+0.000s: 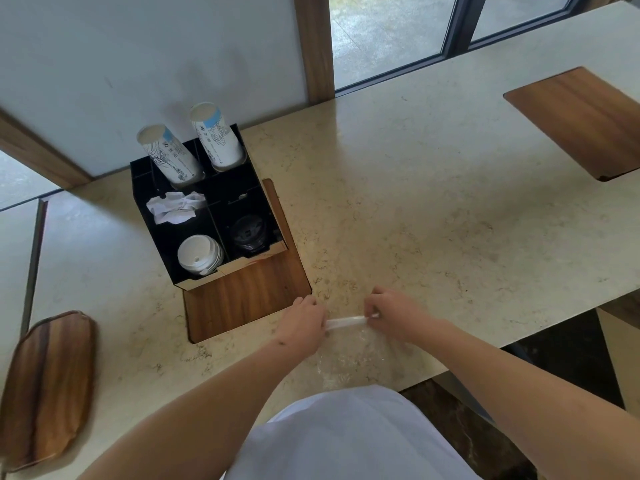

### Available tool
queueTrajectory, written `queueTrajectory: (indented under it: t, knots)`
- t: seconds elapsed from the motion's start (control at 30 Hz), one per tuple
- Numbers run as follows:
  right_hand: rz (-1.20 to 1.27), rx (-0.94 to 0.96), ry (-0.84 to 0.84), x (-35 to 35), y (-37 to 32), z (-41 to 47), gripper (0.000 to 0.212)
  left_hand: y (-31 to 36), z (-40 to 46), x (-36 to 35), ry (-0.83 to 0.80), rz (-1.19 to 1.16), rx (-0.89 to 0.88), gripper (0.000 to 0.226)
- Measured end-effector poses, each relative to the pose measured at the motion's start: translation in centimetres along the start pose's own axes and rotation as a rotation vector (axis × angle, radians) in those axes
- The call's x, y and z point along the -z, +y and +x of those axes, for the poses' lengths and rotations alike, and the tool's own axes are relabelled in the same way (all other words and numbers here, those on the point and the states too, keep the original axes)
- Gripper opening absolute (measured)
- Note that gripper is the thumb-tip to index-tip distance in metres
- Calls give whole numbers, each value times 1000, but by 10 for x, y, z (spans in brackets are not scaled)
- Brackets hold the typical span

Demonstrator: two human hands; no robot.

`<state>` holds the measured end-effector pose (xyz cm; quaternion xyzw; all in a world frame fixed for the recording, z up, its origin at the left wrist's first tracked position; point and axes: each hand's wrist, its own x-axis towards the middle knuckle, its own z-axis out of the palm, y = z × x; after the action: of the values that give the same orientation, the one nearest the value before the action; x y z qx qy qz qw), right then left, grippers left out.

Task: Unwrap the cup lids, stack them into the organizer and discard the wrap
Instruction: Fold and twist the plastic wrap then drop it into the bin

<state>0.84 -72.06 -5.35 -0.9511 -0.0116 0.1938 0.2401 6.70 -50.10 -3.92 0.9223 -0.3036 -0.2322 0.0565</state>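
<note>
Hands: your left hand (304, 322) and right hand (389, 315) each pinch one end of the white lids (346, 321).
Wrap: the clear wrap (360, 362) hangs under the lids.
Organizer: the black organizer (145, 216) sits left of and behind your hands.
Inside organizer: white lid stack (200, 255), black lid stack (249, 235), crumpled paper (175, 206), two cup stacks (194, 147).

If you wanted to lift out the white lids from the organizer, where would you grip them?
Pinch the top rim of the white lids from straight above: they lie stacked in the organizer's front-left compartment, walls close on all sides.
</note>
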Motion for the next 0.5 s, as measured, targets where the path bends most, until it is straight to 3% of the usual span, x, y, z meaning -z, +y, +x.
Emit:
queueTrajectory:
  t: [0.17,0.37,0.5]
  knots:
    - [39,-87,-143,5,-4,9,25,6,7,7,-93,-86,116,12]
    - [-59,2,-124,5,-8,6,10,-2,0,2,-27,62,-106,7]
    - [-168,173,26,-3,-4,-8,15,-11,-13,-9,71,254,-368,30]
